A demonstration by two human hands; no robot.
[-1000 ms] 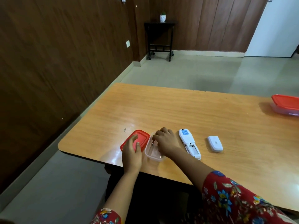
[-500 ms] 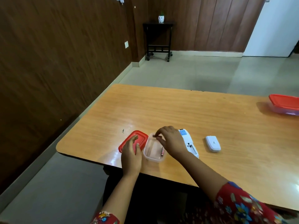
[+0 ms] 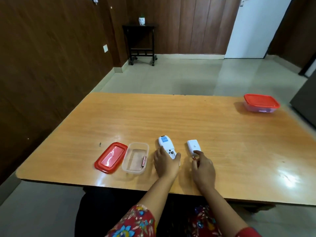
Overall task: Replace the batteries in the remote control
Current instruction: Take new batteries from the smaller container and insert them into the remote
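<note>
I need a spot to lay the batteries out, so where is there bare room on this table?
Bare wood runs from behind the remote to the far edge of the table, and on the right between the battery cover and the closed box. The near strip is crowded: red lid, open box, left hand gripping the remote, right hand pinching a battery.

The left hand (image 3: 166, 164) covers the near end of the white plastic remote control (image 3: 165, 144), hiding part of its open battery bay (image 3: 171, 152). Right of the remote, fingers of the right hand (image 3: 203, 168) conceal all but the tip of a small red-tipped battery (image 3: 193, 157).
</note>
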